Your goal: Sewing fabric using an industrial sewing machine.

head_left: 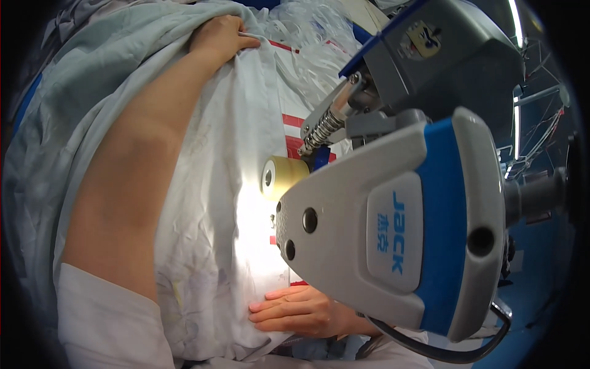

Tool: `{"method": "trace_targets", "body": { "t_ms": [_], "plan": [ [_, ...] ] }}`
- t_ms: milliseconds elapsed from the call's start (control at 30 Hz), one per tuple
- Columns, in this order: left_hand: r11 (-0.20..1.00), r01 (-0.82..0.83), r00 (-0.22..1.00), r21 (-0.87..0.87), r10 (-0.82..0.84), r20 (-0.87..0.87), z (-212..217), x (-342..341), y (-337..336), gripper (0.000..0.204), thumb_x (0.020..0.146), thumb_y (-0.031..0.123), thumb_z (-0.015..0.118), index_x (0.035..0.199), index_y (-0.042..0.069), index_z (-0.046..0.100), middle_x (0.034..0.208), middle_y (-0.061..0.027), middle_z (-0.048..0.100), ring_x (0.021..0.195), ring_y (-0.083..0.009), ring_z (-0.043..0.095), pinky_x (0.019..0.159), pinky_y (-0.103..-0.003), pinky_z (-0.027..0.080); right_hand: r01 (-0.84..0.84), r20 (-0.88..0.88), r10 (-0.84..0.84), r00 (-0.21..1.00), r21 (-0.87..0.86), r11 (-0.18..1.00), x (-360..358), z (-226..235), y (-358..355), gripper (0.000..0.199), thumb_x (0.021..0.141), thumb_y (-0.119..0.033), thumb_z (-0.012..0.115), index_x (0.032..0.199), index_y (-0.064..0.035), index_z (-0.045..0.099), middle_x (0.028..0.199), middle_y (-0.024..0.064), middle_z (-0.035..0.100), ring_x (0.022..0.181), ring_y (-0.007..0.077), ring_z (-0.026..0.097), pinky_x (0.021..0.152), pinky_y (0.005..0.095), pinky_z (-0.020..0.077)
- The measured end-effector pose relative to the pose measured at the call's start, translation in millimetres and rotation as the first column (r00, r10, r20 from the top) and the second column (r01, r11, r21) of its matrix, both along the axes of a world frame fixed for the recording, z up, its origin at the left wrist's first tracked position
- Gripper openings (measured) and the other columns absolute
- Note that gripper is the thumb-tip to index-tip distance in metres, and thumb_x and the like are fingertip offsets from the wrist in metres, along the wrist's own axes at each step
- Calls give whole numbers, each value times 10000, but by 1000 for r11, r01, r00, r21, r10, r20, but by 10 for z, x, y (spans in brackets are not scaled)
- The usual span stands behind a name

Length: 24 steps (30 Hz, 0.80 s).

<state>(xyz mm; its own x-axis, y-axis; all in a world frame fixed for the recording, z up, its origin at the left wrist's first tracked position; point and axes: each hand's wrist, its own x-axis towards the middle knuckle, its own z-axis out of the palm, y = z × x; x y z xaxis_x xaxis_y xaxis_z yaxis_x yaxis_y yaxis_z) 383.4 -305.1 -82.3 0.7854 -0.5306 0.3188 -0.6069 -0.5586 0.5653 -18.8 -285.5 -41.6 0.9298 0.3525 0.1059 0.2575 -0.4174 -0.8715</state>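
A wide, wrinkled white cloth runs under the head of a grey, white and blue sewing machine. At the far end, my left hand has its fingers curled on the cloth near its right edge, partly hidden among the folds. My right hand lies flat on the near part of the same edge, fingers stretched out and palm down, just below the machine head. A bright lamp lights the cloth around the needle area, where glare hides the detail. Beside it sits a pale yellow roller.
A spring-loaded metal arm joins the roller to the dark grey machine body. Translucent plastic strips pile up at the far side. Red-and-white material shows beside the cloth. A curved dark rod sticks out by my right forearm.
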Motion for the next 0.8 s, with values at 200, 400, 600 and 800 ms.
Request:
{"method": "trace_targets", "body": {
  "t_ms": [200, 400, 600, 800],
  "plan": [
    [995, -4, 1000, 96, 5, -12, -298, 177, -137, 565, 715, 489, 710, 1091, 75, 630, 1145, -149, 614, 1070, -276, 578, 902, -374, 453, 28, -43, -28, 999, 4, 1000, 14, -330, -126, 307, 789, 61, 569, 1073, -30, 645, 1185, 85, 618, 1173, 217, 546, 1011, 376, 412],
    [798, 601, 726, -51, -572, -381, -110, -715, 627, 921, 797, 532, 632, 1440, 42, 191, 1484, -214, 204, 1370, -325, 231, 1096, -379, 251, 163, 70, -161, 984, -18, 986, -53, -507, -83, 199, 782, 13, 601, 949, -51, 689, 1035, 79, 681, 1057, 208, 622, 929, 369, 459],
    [947, 195, 968, 256, -227, 105, 357, -2542, 3391, 762, 866, 462, 550, 1375, -39, 286, 1414, -264, 305, 1324, -424, 269, 1084, -474, 208, 202, 91, -204, 975, 27, 979, 70, -104, 81, 253, 695, 44, 610, 908, -68, 687, 997, 53, 687, 1031, 195, 631, 910, 389, 466],
    [897, -151, 987, 415, 113, 116, 28, -1132, 4285, 422, 906, 278, 555, 1179, -44, 541, 1090, -251, 600, 995, -391, 588, 869, -399, 461, 239, 242, -202, 949, -132, 962, 133, -9, 218, 181, 752, -15, 619, 910, -81, 679, 941, 31, 699, 982, 212, 650, 922, 398, 456]
  ]
}}
